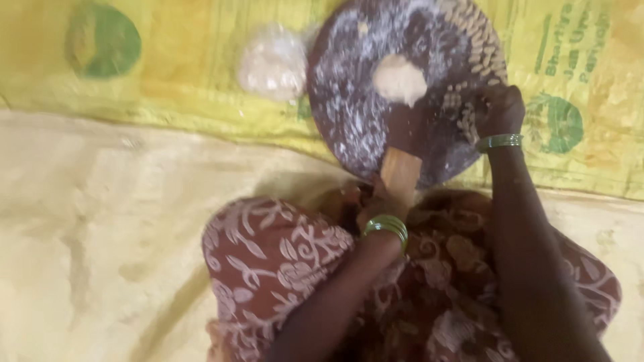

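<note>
A round dark stone lies flat on a yellow sheet on the floor, just in front of the person's knees. White flour dusts its top, and a pale heap of flour sits near the middle. Small pale grains lie along the right rim. A wooden handle stands at the near edge of the stone, and its long way runs from the person toward the middle of the stone. The left hand is right at the bottom end of this handle and seems to close around it, but the fingers are mostly hidden, so I cannot tell how tight they are. The right hand rests on the right rim, fingers curled down onto the grains there; I cannot tell if it holds any. So the left hand is nearer the handle, and the right hand is nearer the grains. A white lump lies on the sheet just left of the stone
</note>
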